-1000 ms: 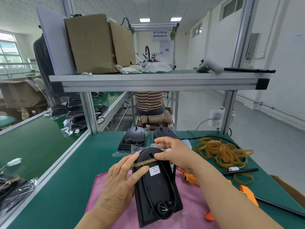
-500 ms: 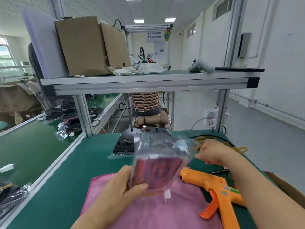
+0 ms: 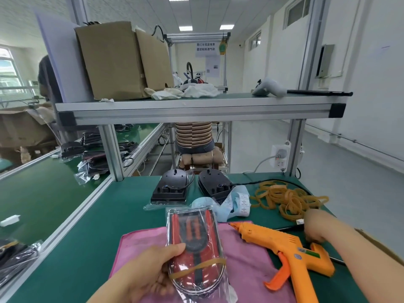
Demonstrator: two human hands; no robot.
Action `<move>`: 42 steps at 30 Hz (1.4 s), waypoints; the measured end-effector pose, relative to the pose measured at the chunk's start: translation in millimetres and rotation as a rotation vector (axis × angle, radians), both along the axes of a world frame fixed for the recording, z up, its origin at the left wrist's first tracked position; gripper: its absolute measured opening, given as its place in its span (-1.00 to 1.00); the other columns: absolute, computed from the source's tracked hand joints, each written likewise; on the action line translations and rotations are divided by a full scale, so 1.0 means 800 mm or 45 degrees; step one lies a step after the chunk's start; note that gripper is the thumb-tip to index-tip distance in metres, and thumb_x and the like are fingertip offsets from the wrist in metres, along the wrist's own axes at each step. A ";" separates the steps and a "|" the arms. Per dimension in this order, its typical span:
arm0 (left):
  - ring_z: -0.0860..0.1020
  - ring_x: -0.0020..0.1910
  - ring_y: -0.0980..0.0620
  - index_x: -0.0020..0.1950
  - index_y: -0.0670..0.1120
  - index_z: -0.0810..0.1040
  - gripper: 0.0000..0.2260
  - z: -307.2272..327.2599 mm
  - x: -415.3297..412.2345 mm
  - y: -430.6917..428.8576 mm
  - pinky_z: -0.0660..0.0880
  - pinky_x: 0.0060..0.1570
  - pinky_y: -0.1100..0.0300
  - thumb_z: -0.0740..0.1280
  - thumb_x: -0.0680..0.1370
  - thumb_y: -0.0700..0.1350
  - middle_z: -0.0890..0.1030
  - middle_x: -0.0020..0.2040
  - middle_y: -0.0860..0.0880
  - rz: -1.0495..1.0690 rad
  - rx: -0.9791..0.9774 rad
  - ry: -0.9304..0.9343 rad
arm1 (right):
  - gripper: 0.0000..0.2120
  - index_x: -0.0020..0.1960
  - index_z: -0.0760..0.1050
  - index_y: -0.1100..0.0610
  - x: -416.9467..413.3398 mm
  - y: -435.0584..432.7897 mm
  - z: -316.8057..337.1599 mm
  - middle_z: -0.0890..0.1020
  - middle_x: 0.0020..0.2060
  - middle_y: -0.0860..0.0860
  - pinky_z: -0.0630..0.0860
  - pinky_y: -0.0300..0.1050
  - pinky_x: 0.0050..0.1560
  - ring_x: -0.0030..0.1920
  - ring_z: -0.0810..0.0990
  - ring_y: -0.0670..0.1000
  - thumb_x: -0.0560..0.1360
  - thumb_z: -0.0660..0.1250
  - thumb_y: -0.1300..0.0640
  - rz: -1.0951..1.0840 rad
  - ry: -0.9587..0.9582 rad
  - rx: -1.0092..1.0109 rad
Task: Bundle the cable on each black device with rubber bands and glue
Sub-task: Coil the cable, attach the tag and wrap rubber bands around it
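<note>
Lower centre, our left hand (image 3: pixel 144 274) grips the device (image 3: pixel 194 239), thumb on top. Right hand (image 3: pixel 314 226), mid-right: fingers' hold we cannot tell. The slanted band (image 3: pixel 196 268) may slip off.

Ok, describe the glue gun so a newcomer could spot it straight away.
On the green table, find the pink cloth at the near edge. The glue gun lies across the cloth's right edge, nozzle pointing left: the only bright orange, pistol-shaped tool.
</note>
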State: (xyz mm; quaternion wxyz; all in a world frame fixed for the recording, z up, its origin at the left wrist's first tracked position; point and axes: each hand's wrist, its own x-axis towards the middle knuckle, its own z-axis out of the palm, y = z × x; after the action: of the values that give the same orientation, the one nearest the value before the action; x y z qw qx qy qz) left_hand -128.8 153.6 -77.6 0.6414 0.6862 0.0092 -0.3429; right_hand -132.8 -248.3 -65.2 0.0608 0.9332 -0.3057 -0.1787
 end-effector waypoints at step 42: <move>0.66 0.11 -0.01 0.34 -0.12 0.52 -0.64 0.012 0.056 0.049 0.63 -0.09 0.06 0.14 0.59 -0.16 0.61 0.28 -0.09 0.326 -0.865 0.105 | -0.45 -0.08 0.48 0.11 0.041 0.224 0.004 0.58 -0.24 -0.02 0.50 -0.34 -0.42 -0.30 0.55 -0.06 0.45 0.22 -0.41 0.061 -0.467 1.229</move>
State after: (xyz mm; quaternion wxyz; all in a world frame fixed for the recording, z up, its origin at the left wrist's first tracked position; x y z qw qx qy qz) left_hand -84.2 192.5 -68.3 0.8696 0.4127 0.0065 -0.2709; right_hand -99.8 -69.2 -61.7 -0.4271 0.8778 -0.1726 -0.1316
